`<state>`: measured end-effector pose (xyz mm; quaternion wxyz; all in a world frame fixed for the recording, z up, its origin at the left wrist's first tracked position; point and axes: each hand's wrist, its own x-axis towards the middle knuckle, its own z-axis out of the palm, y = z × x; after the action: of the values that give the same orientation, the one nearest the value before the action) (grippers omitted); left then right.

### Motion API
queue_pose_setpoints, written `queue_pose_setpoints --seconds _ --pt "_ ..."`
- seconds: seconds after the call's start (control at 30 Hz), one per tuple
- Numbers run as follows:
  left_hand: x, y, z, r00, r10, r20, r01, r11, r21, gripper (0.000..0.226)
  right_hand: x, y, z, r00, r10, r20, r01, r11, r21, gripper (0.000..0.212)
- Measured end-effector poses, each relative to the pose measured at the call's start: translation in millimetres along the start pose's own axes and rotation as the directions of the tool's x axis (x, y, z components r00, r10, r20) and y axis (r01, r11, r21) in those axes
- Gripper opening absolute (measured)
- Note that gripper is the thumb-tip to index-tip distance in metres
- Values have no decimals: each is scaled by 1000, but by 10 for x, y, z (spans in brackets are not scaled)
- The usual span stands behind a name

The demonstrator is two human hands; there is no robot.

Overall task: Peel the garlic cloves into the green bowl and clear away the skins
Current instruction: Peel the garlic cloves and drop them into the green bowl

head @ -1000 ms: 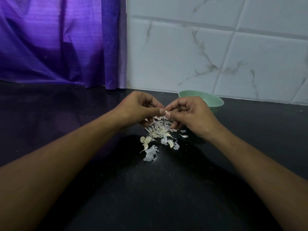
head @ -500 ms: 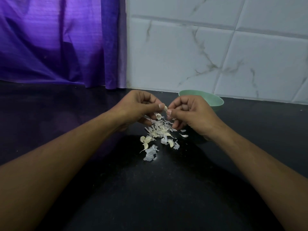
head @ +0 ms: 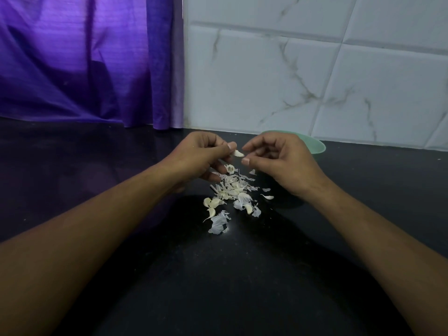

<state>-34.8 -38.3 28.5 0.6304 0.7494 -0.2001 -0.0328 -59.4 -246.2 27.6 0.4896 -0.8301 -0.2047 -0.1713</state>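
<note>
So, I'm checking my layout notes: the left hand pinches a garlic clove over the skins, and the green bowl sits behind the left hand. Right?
Not quite. The head view shows the green bowl behind the right hand, not the left. The rest holds: the left hand pinches a garlic clove over the skins.

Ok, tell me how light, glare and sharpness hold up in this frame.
Head view: dim, cool light, the purple curtain the brightest patch, casting a faint violet sheen on the black counter. Head view: wide-angle stretch swells the forearms at the lower corners. Head view: left hand, right hand, the garlic clove and the skins read sharp, no motion blur.
</note>
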Motion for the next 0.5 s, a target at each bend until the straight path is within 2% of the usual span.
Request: queue_pose_setpoints --seconds 0.1,0.27,0.37,0.5 --pt "-13 0 41 998 -10 54 12 1000 -28 22 -18 -6 73 1000 -3 22 0 990 142 23" --pt "-38 5 85 996 -6 88 9 999 -36 31 -39 -6 144 997 1 -75 23 950 311 12" --pt "-51 -4 91 997 12 81 -12 1000 4 37 -55 -10 156 995 41 -92 -4 929 369 12" --pt "-47 -21 86 996 84 19 -85 994 74 33 -38 -6 153 994 59 -89 -22 931 364 11"
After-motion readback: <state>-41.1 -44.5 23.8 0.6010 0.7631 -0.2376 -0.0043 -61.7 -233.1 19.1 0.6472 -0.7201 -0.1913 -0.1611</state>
